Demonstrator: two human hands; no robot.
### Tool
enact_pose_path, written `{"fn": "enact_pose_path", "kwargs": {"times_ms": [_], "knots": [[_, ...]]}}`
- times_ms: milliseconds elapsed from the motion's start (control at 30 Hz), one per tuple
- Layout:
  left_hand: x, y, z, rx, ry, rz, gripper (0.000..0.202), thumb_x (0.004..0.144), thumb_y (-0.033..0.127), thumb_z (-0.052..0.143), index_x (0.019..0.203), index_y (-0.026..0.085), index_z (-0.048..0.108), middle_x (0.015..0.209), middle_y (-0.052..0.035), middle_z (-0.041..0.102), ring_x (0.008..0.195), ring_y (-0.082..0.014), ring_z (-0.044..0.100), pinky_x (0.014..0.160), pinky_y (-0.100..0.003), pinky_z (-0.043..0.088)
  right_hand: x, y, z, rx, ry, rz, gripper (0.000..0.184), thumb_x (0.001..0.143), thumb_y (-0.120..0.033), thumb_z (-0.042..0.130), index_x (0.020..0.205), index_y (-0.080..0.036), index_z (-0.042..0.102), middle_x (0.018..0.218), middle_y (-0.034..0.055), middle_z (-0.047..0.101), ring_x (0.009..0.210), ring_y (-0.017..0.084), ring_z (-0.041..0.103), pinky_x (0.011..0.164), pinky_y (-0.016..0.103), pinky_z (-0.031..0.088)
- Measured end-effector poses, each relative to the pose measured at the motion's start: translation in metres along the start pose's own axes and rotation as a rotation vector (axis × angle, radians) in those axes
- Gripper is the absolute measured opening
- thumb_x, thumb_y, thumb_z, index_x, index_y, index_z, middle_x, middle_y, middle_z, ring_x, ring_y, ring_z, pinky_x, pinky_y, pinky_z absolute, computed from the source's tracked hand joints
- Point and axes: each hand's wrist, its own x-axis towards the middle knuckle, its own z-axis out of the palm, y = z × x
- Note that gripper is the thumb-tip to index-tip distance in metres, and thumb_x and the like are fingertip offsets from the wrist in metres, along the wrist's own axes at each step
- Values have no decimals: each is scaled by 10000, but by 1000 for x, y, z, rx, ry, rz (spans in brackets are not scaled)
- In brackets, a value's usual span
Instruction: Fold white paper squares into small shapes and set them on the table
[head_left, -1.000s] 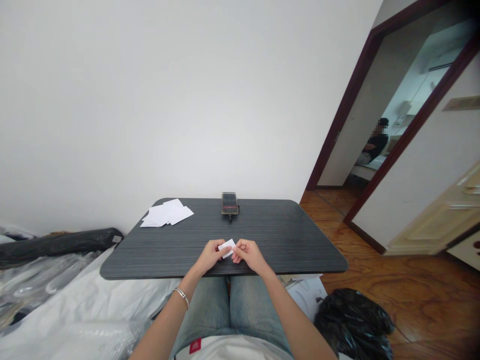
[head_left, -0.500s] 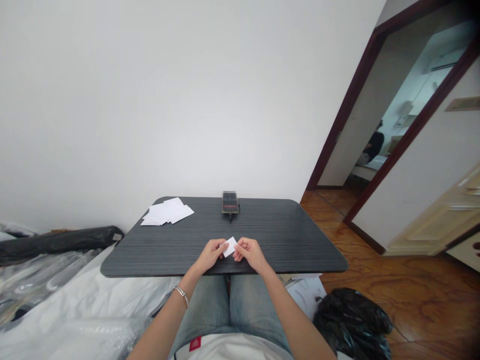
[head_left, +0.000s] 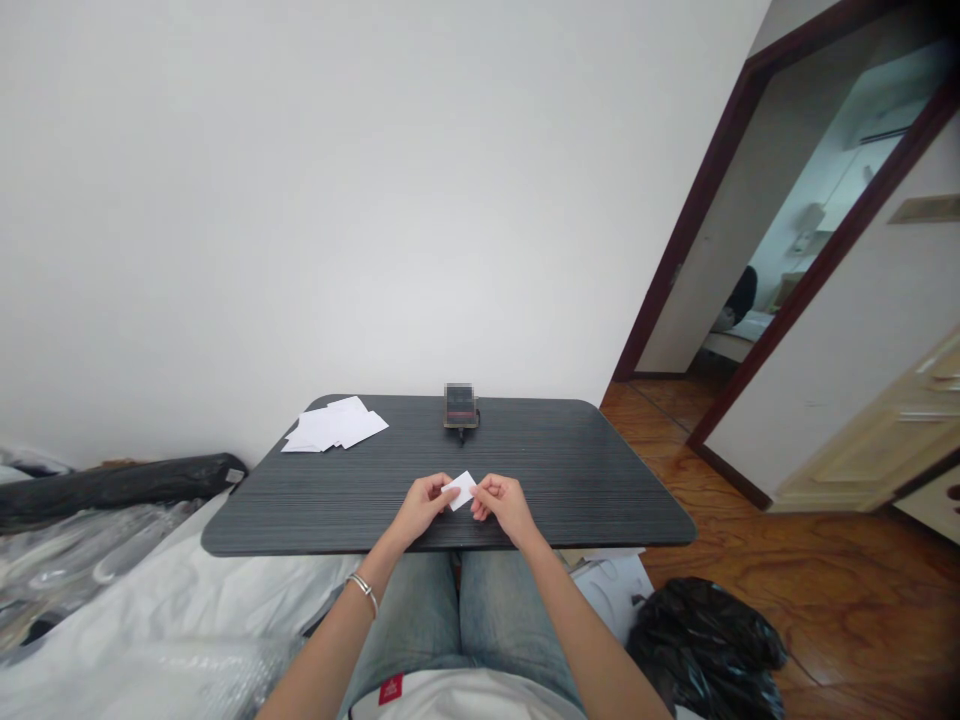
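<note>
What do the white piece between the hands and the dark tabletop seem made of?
The small white rectangular piece held between the left hand and right hand looks like matte paper or thin card: thin, flat, shineless. The dark grey tabletop looks like laminate, with fine ribbed grain lines; veneer can't be excluded.

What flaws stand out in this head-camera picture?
In the head view, wide-lens distortion makes the door frame lean sharply; a pixelated patch covers the top of the phone; the right corners darken; the white card stays sharp, without glare.
</note>
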Motion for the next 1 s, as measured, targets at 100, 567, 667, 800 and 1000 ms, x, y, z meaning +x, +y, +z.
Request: {"fn": "enact_pose_path", "kwargs": {"times_ms": [100, 567, 667, 800, 1000], "knots": [[0, -2, 0, 8, 25, 5, 272, 708, 371, 571, 606, 125, 518, 504, 39, 476, 445, -64, 375, 435, -177, 275, 1, 0, 0, 50, 11, 23, 300, 679, -419, 601, 591, -137, 545, 471, 4, 608, 369, 96, 547, 363, 179, 421], [-1, -4, -1, 24, 93, -47, 287, 689, 404, 580, 629, 127, 532, 438, 54, 472, 362, -49, 352, 374, -169, 235, 2, 3, -1, 59, -21, 36, 268, 667, -399, 613, 636, -140, 555, 524, 9, 632, 416, 107, 577, 423, 208, 458], [-1, -3, -1, 21, 87, -60, 287, 686, 403, 582, 631, 126, 530, 430, 54, 476, 356, -48, 357, 369, -166, 238, 1, 3, -2, 46, -26, 14, 262, 674, -393, 611, 643, -140, 550, 523, 4, 628, 414, 103, 573, 426, 207, 460], [-1, -3, 0, 19, 65, -83, 287, 699, 403, 569, 636, 128, 517, 416, 56, 469, 345, -46, 349, 362, -162, 233, 1, 3, -2, 41, -16, -8, 251, 688, -379, 606, 647, -137, 552, 524, 2, 625, 416, 97, 571, 418, 194, 457], [-1, -4, -1, 29, 48, -77, 291, 707, 402, 562, 623, 131, 501, 410, 60, 453, 348, -47, 346, 368, -163, 229, 3, 3, -1, 77, -21, 9, 260, 692, -394, 598, 696, -135, 571, 559, 18, 639, 448, 109, 594, 432, 200, 471]]}}
